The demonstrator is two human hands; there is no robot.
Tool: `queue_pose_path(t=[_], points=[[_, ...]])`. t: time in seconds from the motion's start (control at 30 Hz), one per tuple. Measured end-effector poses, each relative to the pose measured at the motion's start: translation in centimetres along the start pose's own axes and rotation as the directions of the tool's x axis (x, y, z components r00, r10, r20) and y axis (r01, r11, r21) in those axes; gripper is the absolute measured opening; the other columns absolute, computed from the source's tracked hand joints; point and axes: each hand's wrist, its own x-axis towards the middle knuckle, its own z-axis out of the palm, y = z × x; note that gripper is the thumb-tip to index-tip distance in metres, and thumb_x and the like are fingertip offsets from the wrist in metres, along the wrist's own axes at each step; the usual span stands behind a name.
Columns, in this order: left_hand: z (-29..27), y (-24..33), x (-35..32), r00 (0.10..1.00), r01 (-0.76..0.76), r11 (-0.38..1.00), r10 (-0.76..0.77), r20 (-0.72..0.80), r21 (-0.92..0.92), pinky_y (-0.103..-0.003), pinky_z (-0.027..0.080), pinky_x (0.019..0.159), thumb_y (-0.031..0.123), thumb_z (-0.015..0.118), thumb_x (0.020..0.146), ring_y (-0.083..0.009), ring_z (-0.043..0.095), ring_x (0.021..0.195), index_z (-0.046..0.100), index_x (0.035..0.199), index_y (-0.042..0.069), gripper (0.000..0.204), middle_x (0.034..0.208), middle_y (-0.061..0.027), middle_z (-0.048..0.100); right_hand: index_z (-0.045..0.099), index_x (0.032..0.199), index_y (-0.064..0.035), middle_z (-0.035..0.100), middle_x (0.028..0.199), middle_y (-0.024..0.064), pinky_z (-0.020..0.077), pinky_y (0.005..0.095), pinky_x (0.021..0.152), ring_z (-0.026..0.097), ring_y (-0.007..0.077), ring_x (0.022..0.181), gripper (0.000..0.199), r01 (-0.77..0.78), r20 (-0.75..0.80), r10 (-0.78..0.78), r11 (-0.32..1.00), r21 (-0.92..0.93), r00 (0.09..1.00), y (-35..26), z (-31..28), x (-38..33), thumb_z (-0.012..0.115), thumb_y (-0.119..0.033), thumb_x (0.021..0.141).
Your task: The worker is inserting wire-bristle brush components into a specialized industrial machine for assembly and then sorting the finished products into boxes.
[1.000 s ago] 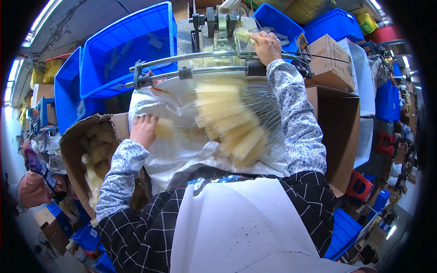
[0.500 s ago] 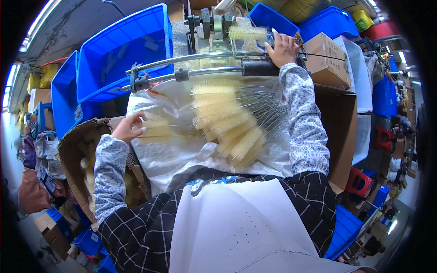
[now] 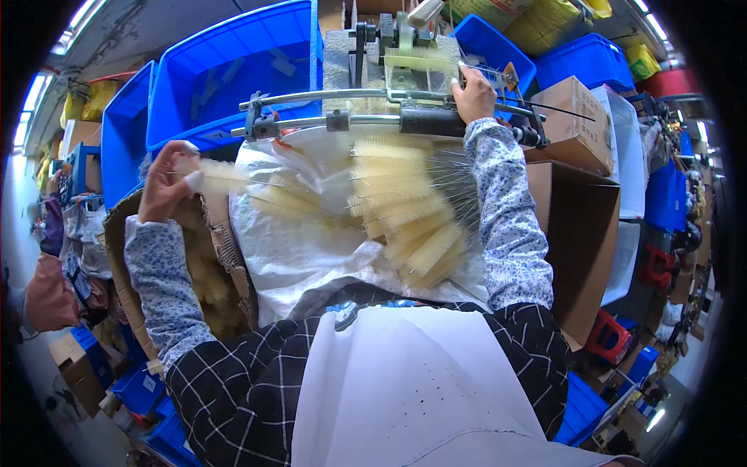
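My left hand (image 3: 162,185) is closed around a pale yellow bristle brush (image 3: 222,177), above the torn cardboard box's edge; the brush is slightly blurred. At the machine (image 3: 377,78), the fingers of my right hand (image 3: 475,93) are bent and pinched at the right end of another bristle brush (image 3: 420,61), which lies across the machine. A fanned pile of similar brushes (image 3: 401,202) rests on a white plastic sheet (image 3: 272,268), wire stems pointing right. Left of the pile lie loose brushes (image 3: 288,198), also blurred.
Metal rails (image 3: 311,124) cross in front of the machine. A torn cardboard box (image 3: 222,257) with brushes stands at left, an open carton (image 3: 583,233) at right. Blue bins (image 3: 233,78) flank the machine, and a closed carton (image 3: 572,124) sits behind the open one.
My left hand has moved left and up, lifting a brush toward the torn box. My right hand stays at the machine, its fingers now more bent. The whole view has shifted slightly.
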Motion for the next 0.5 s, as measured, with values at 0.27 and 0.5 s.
queue_pose_path(t=[0.27,0.5], points=[[-1.2,3.5,-0.1,0.965,-0.226,0.974,0.228,-0.130,0.024,-0.015,0.039,0.050,0.009,0.057,0.073,-0.0036,0.048,0.068,0.044,0.105,0.009,0.035,0.088,0.0013,0.051,0.051,0.110,-0.0099,0.054,0.100,0.0075,0.0397,0.0430,0.076,0.053,0.0247,0.093,0.037,-0.009,0.090,0.016,0.997,-0.071,0.996,-7.5,2.2,-0.2,0.053,-0.021,0.075],[-0.3,4.3,0.9,0.916,-0.318,0.946,0.324,-0.235,0.065,-0.016,0.039,0.050,0.009,0.056,0.075,-0.0038,0.047,0.071,0.043,0.107,0.008,0.035,0.095,0.0003,0.049,0.052,0.107,-0.0088,0.055,0.098,0.0077,0.0397,0.0434,0.075,0.053,0.0251,0.091,0.034,0.025,0.065,-0.021,0.998,-0.064,0.998,-6.0,1.2,0.0,0.053,-0.021,0.076]])
